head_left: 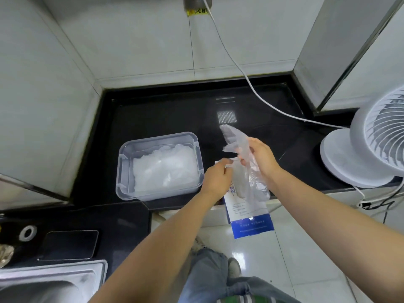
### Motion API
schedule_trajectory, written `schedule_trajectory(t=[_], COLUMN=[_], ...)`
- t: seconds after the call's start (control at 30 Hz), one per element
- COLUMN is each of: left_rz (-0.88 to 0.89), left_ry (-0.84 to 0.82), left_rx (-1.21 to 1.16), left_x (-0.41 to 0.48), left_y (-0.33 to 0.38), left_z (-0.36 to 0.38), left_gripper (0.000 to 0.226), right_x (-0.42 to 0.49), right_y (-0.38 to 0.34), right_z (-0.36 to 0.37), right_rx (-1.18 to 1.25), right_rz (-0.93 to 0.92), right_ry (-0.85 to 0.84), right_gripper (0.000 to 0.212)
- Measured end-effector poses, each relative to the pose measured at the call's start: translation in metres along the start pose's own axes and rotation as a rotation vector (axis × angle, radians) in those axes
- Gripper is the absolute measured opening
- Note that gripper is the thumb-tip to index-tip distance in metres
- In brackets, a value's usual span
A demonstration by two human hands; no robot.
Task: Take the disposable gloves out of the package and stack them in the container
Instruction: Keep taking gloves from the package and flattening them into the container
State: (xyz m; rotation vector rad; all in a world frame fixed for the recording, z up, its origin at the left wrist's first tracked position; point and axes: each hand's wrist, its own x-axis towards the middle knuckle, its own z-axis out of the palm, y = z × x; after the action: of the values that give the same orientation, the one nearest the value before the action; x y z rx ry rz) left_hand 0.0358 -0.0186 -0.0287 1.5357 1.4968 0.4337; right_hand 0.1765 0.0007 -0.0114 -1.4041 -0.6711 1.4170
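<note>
A glove was gripped by the right hand and pinched by the left hand, above the package overhanging the near edge of the desk.

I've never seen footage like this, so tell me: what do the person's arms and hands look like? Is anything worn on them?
The left hand and right hand are bare: no gloves, rings or watch show. The forearms are bare too, with no sleeve in view.
</note>
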Motion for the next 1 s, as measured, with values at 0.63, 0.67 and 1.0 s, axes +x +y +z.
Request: schedule_trajectory(t=[0.63,0.67,1.0], left_rz=[-0.246,-0.211,-0.133], left_ry=[0.465,0.51,0.502], left_rx=[-0.415,-0.319,0.198], left_x=[0.018,0.019,0.008], left_y=[-0.015,-0.02,-0.086], left_z=[-0.116,-0.12,-0.159], left_gripper=[0.012,0.012,0.022], right_x=[0.01,0.01,0.025], right_y=[0.005,0.002,-0.012], right_z=[0.105,0.106,0.123], right_rx=[-0.188,0.001,-0.528], right_rz=[0.415,0.505,0.1], right_ry=[-0.347,-0.348,-0.593], right_gripper=[0.007,0.006,0.059])
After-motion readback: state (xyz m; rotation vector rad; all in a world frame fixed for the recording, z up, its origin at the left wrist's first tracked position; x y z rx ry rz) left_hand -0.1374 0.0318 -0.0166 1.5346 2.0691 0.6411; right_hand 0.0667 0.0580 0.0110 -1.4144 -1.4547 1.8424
